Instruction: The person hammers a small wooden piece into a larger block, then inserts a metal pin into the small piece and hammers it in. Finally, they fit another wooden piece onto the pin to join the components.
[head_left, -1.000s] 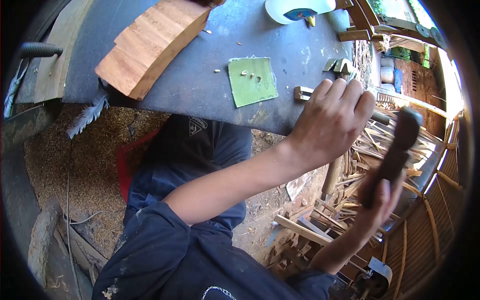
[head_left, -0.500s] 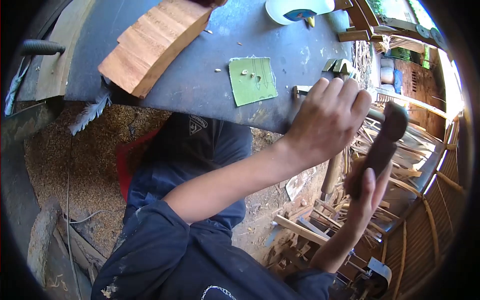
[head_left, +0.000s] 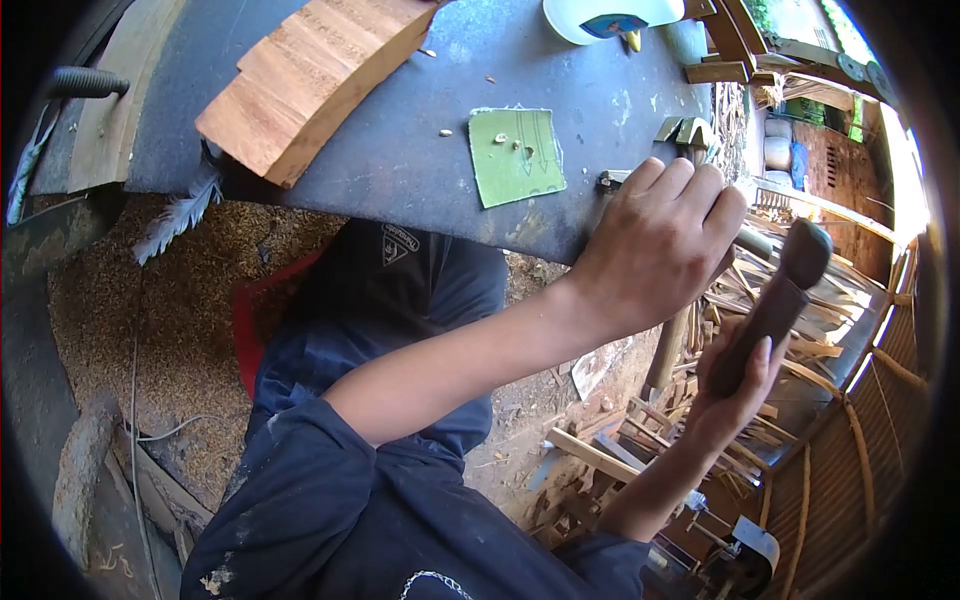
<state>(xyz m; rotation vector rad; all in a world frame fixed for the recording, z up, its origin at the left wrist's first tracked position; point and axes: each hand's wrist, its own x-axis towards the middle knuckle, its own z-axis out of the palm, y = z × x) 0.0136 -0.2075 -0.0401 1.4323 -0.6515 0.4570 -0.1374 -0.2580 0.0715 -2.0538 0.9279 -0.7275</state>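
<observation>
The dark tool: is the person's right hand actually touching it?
Touching: the head view shows the right hand gripping the dark tool, thumb against its side.

Dk. brown tool [head_left: 768, 322] w/ rounded knob at upper end, tilted up & rt., in rt. hand [head_left: 745, 390]; small pc. [head_left: 611, 180] mostly hidden by lt. hand [head_left: 660, 240].

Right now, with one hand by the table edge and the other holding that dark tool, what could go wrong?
The right hand grips the dark tool close to the left hand; if swung, it might catch the knuckles. Small pale bits sit on the green square and seem loose, so a jolt to the table could scatter them.
</observation>
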